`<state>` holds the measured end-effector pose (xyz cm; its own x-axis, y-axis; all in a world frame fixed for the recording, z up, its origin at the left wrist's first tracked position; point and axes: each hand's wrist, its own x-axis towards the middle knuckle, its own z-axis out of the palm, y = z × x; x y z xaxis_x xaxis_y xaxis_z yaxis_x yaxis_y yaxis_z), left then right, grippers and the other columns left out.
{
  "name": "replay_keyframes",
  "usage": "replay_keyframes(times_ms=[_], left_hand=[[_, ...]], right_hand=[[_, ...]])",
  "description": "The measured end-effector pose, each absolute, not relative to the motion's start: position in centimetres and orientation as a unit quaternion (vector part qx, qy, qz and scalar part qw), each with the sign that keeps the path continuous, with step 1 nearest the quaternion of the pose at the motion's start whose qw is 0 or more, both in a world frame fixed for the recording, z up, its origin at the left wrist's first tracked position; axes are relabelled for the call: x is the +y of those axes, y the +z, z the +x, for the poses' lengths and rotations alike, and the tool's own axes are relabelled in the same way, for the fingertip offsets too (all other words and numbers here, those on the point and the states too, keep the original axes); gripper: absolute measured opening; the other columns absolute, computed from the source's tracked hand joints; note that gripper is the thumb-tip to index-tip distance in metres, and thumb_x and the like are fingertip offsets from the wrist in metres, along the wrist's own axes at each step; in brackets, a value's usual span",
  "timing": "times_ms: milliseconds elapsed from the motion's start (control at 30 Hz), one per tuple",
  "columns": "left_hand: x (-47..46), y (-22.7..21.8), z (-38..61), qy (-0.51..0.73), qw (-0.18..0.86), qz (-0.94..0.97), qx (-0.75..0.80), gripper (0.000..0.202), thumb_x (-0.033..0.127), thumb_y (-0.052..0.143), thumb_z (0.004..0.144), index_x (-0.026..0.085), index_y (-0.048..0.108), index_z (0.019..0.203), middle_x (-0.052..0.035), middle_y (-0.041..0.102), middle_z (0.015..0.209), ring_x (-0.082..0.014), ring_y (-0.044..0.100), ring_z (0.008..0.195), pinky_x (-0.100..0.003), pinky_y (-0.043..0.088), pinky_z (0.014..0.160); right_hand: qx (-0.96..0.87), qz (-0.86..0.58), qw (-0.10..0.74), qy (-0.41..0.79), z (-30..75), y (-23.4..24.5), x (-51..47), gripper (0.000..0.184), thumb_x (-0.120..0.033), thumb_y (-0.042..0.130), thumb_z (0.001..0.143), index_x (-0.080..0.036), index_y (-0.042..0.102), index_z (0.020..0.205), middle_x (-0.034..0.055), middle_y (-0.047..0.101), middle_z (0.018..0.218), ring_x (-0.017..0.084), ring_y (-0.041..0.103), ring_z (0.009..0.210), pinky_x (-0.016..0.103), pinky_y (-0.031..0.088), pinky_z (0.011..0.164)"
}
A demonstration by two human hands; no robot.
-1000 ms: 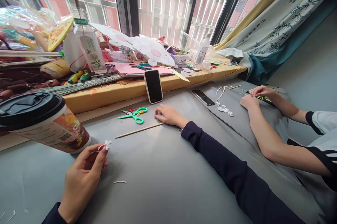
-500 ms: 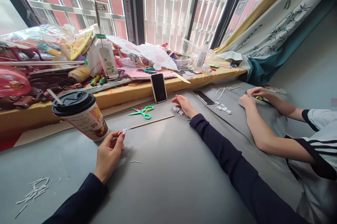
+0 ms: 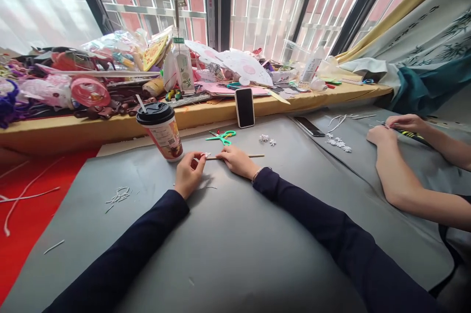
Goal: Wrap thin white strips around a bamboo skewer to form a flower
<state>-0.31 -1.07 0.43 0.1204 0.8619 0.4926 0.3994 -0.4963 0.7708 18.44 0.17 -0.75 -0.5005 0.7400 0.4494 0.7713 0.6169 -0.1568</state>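
Observation:
My left hand [image 3: 189, 173] is closed in a pinch around a small white flower [image 3: 208, 155], just right of the paper cup. My right hand [image 3: 238, 161] has its fingertips closed on a thin wooden stick [image 3: 256, 156], close to its left end. That end of the stick lies by the flower; whether they touch cannot be made out. Green-handled scissors [image 3: 223, 137] lie just beyond my right hand. A few more white flowers [image 3: 265, 139] rest on the grey table past the stick.
A lidded paper cup [image 3: 162, 134] stands left of my hands. An upright phone [image 3: 245, 108] leans on the cluttered sill [image 3: 206, 109]. Short white pieces [image 3: 119, 195] lie at left. On the right are another phone [image 3: 309, 126], a flower pile [image 3: 338, 143] and another person's hands [image 3: 390, 129].
My right hand has left the white flowers on the table, moved left and taken hold of the stick. My left hand still pinches its flower. The view has swung left.

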Motion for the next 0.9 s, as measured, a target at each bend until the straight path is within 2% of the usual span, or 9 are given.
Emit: replay_keyframes(times_ms=[67, 167, 267, 367, 467, 533, 667, 767, 900], left_hand=[[-1.5, 0.6, -0.1, 0.484, 0.199, 0.742, 0.418, 0.022, 0.036, 0.05, 0.078, 0.017, 0.057, 0.086, -0.0018, 0.058, 0.075, -0.0079, 0.049, 0.052, -0.02, 0.04, 0.049], [-2.0, 0.8, 0.1, 0.451, 0.162, 0.793, 0.376, 0.018, 0.031, 0.048, 0.079, 0.018, 0.058, 0.084, -0.0015, 0.056, 0.076, -0.0082, 0.048, 0.053, -0.021, 0.04, 0.052], [-2.4, 0.9, 0.1, 0.409, 0.158, 0.828, 0.35, 0.016, 0.029, 0.046, 0.08, 0.018, 0.058, 0.085, -0.0009, 0.054, 0.076, -0.0075, 0.047, 0.052, -0.022, 0.041, 0.055], [-2.5, 0.9, -0.1, 0.393, 0.153, 0.837, 0.349, 0.016, 0.028, 0.045, 0.081, 0.019, 0.058, 0.085, -0.0007, 0.054, 0.078, -0.0072, 0.046, 0.052, -0.022, 0.041, 0.056], [-2.5, 1.0, -0.2, 0.392, 0.148, 0.836, 0.354, 0.015, 0.027, 0.044, 0.082, 0.019, 0.057, 0.085, -0.0002, 0.053, 0.078, -0.0068, 0.045, 0.052, -0.022, 0.041, 0.057], [-2.5, 1.0, -0.2, 0.386, 0.152, 0.839, 0.351, 0.015, 0.027, 0.044, 0.082, 0.019, 0.056, 0.084, 0.0003, 0.053, 0.077, -0.0063, 0.043, 0.05, -0.022, 0.041, 0.057], [-2.5, 0.9, -0.2, 0.39, 0.153, 0.836, 0.354, 0.015, 0.028, 0.043, 0.082, 0.019, 0.056, 0.084, 0.0008, 0.052, 0.076, -0.0068, 0.045, 0.052, -0.022, 0.04, 0.057], [-2.4, 0.9, -0.3, 0.395, 0.153, 0.834, 0.354, 0.015, 0.028, 0.044, 0.082, 0.02, 0.056, 0.085, 0.0007, 0.053, 0.075, -0.0073, 0.046, 0.053, -0.022, 0.04, 0.057], [-2.4, 0.9, -0.2, 0.403, 0.145, 0.831, 0.355, 0.016, 0.028, 0.044, 0.082, 0.019, 0.057, 0.086, 0.0006, 0.053, 0.074, -0.0076, 0.044, 0.053, -0.023, 0.04, 0.057]], right_hand=[[-0.879, -0.407, 0.249, -0.023, 18.4, -0.3, -0.3, 0.03, -0.015, 0.036, 0.087, -0.019, 0.056, 0.109, 0.0077, 0.055, 0.094, 0.017, 0.047, 0.088, 0.029, 0.037, 0.079], [-0.877, -0.404, 0.255, -0.057, 19.4, 0.7, -0.6, 0.033, -0.018, 0.038, 0.086, -0.021, 0.051, 0.116, 0.0081, 0.054, 0.105, 0.019, 0.045, 0.098, 0.034, 0.032, 0.088], [-0.799, -0.512, 0.285, -0.134, 22.9, 1.2, 0.1, 0.035, -0.019, 0.039, 0.084, -0.02, 0.051, 0.117, 0.0101, 0.048, 0.118, 0.023, 0.037, 0.111, 0.04, 0.022, 0.097], [-0.667, -0.672, 0.287, -0.144, 28.1, 0.6, 1.0, 0.045, -0.032, 0.044, 0.081, -0.018, 0.044, 0.124, 0.012, 0.04, 0.128, 0.028, 0.033, 0.115, 0.042, 0.025, 0.094], [-0.667, -0.705, 0.235, -0.057, 32.1, -0.7, 1.7, 0.038, -0.039, 0.045, 0.079, -0.022, 0.055, 0.111, 0.0084, 0.053, 0.113, 0.025, 0.043, 0.105, 0.038, 0.032, 0.089], [-0.674, -0.687, 0.27, -0.041, 33.2, -1.3, 2.1, 0.028, -0.037, 0.044, 0.079, -0.021, 0.062, 0.095, 0.0082, 0.057, 0.1, 0.023, 0.047, 0.098, 0.034, 0.036, 0.083], [-0.654, -0.68, 0.329, -0.031, 33.2, -1.5, 3.2, 0.025, -0.04, 0.047, 0.077, -0.018, 0.06, 0.078, 0.0081, 0.059, 0.083, 0.019, 0.052, 0.076, 0.03, 0.039, 0.069], [-0.632, -0.68, 0.372, -0.03, 33.3, -0.8, 4.2, 0.035, -0.047, 0.038, 0.082, -0.017, 0.056, 0.084, 0.0065, 0.058, 0.076, 0.017, 0.053, 0.069, 0.028, 0.039, 0.065], [-0.618, -0.658, 0.43, -0.024, 34.5, 0.8, 4.5, 0.049, -0.046, 0.011, 0.088, -0.016, 0.046, 0.105, 0.0093, 0.058, 0.094, 0.015, 0.055, 0.078, 0.027, 0.042, 0.066]])
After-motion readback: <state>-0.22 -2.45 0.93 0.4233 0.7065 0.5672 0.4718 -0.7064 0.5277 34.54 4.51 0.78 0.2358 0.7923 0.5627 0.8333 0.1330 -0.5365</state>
